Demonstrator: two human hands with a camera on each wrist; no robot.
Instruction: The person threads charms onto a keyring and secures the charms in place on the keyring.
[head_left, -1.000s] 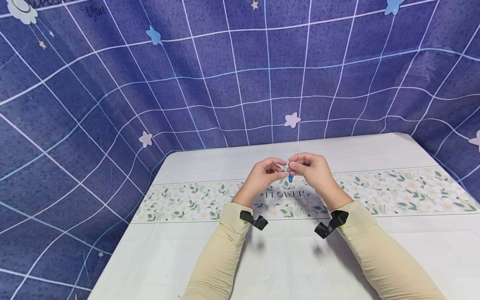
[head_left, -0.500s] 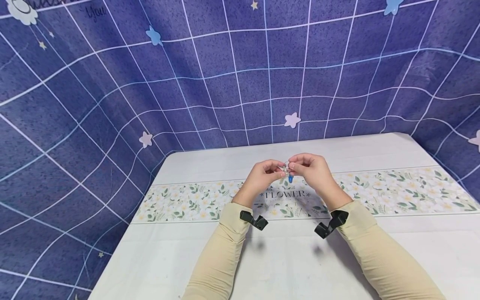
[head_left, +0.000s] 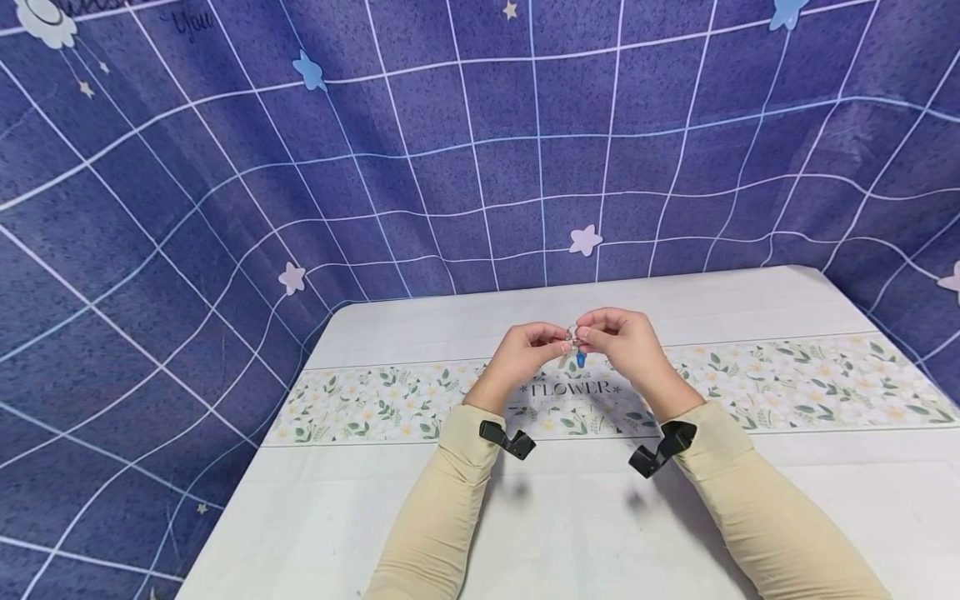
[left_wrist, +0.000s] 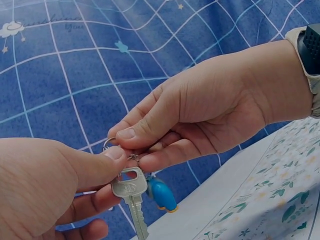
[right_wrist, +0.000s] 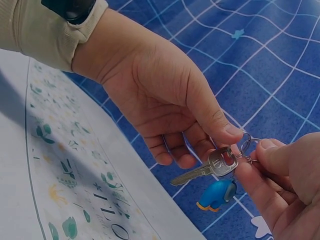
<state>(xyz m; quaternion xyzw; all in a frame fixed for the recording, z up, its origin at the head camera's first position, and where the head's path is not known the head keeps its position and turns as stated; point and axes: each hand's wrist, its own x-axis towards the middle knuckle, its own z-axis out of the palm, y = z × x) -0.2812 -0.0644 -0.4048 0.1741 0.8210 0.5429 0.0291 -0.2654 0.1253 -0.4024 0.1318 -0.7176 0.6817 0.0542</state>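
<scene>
A silver key point(left_wrist: 129, 189) and a blue figure-shaped charm point(right_wrist: 218, 194) with a yellow-orange edge hang from a metal key ring point(right_wrist: 245, 144). My right hand point(head_left: 632, 340) pinches the ring between thumb and index finger. From the other side, my left hand point(head_left: 519, 353) pinches at the ring close to the key's head, its thumb and index finger partly hiding that spot. The fingertips of both hands nearly meet. In the head view the key is tiny, and the blue charm dangles just below the fingers.
Both hands are above a white table point(head_left: 577, 500) with a flower-printed band point(head_left: 787, 379) across it. A blue grid-patterned curtain point(head_left: 480, 150) stands behind and at the sides. A black mount point(head_left: 508, 440) is strapped to each wrist.
My left thumb and index finger have come together at the ring, the index finger lowering slightly. The right hand has stayed almost still, with the charm hanging in the same place.
</scene>
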